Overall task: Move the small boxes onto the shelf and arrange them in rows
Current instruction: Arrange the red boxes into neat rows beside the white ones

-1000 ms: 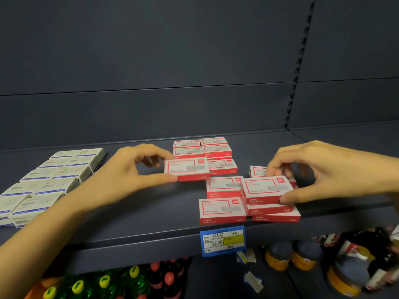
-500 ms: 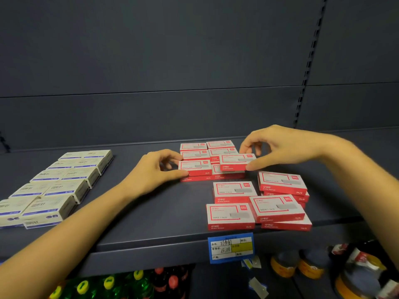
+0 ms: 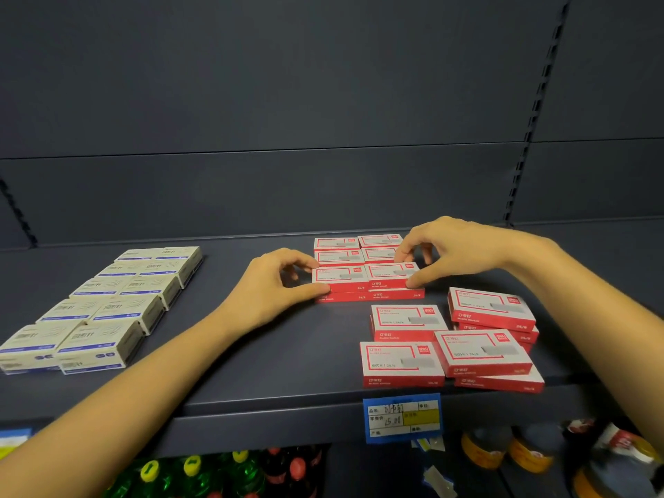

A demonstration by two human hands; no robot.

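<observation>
Small red-and-white boxes lie on the dark shelf (image 3: 251,354). At the back they form two neat columns, stacked two high in the third row. My left hand (image 3: 276,285) pinches the left top box (image 3: 339,276) of that row between thumb and fingers. Beside it, my right hand (image 3: 452,249) pinches the right top box (image 3: 390,273). Both boxes rest on the ones beneath. Nearer the front, several more red boxes (image 3: 481,350) lie in a loose, crooked pile, and one single box (image 3: 399,361) sits by the shelf edge.
Two rows of white-and-blue boxes (image 3: 100,310) run along the shelf's left side. A blue and yellow price tag (image 3: 402,416) hangs on the front edge. Bottles with coloured caps (image 3: 194,469) and jars (image 3: 528,451) stand on the level below.
Each hand has carried a red box from the front of the shelf to the back rows and set it on the third row. The right one has dropped level beside the left.
</observation>
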